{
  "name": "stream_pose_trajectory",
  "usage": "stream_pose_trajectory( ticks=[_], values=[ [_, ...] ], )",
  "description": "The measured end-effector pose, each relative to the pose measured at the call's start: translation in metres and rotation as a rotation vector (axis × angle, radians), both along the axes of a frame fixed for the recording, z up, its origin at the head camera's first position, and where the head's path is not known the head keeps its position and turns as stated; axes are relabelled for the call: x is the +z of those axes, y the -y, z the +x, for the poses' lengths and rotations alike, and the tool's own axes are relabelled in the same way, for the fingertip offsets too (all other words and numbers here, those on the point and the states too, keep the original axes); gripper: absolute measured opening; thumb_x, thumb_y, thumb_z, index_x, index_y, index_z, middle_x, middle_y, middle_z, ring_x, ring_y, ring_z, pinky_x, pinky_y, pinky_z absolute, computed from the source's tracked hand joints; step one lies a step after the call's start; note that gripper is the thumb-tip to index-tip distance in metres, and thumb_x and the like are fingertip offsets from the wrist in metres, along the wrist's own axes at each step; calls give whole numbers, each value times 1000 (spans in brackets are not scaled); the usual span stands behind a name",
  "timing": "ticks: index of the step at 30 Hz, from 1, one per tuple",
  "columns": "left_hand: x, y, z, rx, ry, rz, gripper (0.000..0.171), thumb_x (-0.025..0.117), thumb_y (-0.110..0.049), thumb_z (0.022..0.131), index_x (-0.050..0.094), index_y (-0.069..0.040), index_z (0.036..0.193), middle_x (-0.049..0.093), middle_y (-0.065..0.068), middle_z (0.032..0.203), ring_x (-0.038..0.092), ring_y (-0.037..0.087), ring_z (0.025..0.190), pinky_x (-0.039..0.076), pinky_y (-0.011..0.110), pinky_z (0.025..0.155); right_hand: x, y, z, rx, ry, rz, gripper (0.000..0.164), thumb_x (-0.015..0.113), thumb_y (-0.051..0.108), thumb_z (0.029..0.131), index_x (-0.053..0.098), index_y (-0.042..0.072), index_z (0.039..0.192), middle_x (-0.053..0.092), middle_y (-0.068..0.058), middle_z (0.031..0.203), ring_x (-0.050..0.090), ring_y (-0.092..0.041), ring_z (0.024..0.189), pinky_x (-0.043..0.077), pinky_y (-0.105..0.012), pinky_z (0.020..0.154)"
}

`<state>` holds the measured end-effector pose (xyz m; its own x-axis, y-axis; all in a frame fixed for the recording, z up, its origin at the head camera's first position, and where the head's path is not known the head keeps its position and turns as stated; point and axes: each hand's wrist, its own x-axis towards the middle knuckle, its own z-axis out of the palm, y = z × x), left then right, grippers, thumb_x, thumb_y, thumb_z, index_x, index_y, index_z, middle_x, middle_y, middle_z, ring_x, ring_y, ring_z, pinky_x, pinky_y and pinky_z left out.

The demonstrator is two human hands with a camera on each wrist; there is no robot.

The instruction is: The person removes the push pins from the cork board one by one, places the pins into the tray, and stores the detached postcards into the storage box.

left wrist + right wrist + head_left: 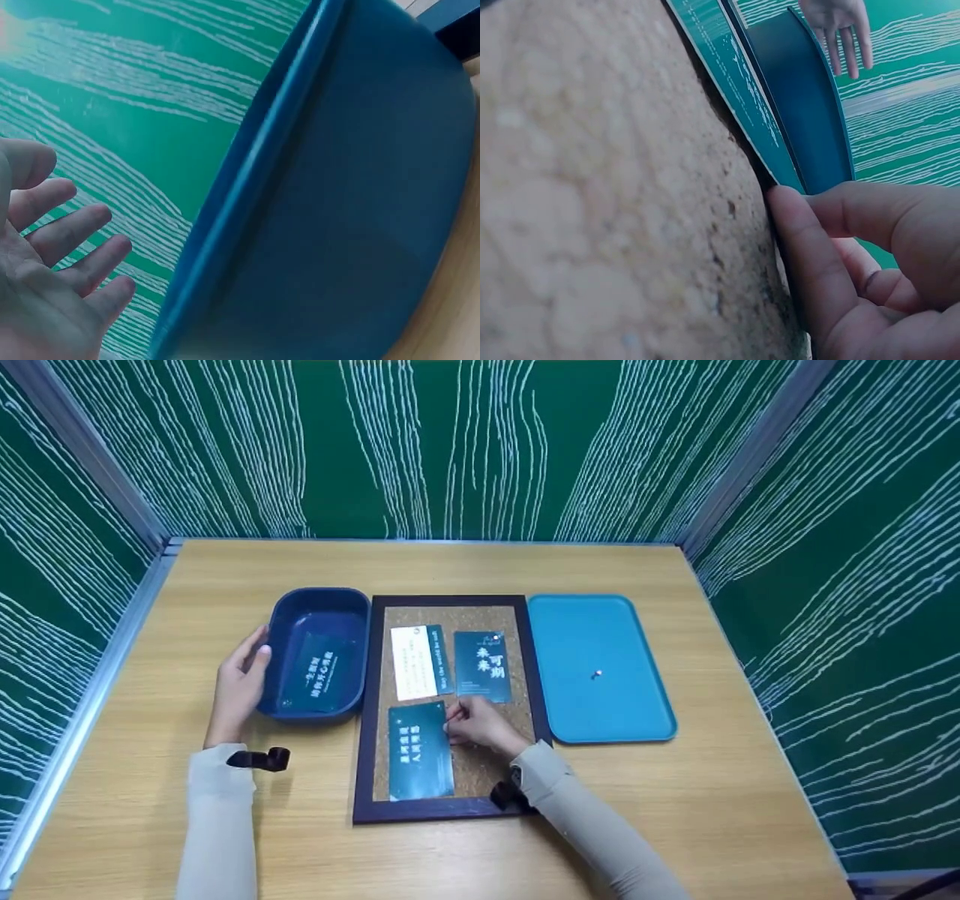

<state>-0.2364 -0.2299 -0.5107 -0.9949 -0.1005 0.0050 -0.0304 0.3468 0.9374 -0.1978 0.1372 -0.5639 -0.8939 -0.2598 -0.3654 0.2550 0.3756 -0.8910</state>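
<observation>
Dark green with white characters, the lower card [420,769] lies at the lower left of the corkboard [484,776], its right edge pinched between the thumb and fingers of the right hand [480,726]. In the right wrist view it shows as a slanting strip, cut off at the top; whether the fingertips also hide something small, I cannot tell. Above it sit a half-white card [420,664] and another green one. Farther out, the left hand [240,679], loose and ungripping, is beside the blue tub [337,202]. A pin [598,673], too small to read clearly, lies on the tray [600,630].
</observation>
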Motion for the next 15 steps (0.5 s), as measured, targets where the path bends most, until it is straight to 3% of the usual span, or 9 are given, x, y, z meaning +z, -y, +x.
stream_pose_trajectory(
  ticks=[9, 15],
  values=[
    [-15, 5, -6, 152, 99, 205, 51, 37, -29, 104, 27, -19, 153, 26, -2, 159, 23, 15, 147, 21, 31, 121, 1, 0, 0, 12, 7, 26, 9, 66, 4, 85, 60, 4, 91, 61, -4, 80, 65, -13, 64, 56, -23, 54],
    [-25, 5, -9, 200, 76, 395, 49, 40, -22, 104, 30, -15, 151, 30, 1, 158, 26, 13, 146, 21, 25, 119, 1, -1, 0, 25, -4, -1, 8, 64, 2, 85, 59, 3, 91, 59, -3, 78, 63, -12, 64, 57, -24, 57]
  ],
)
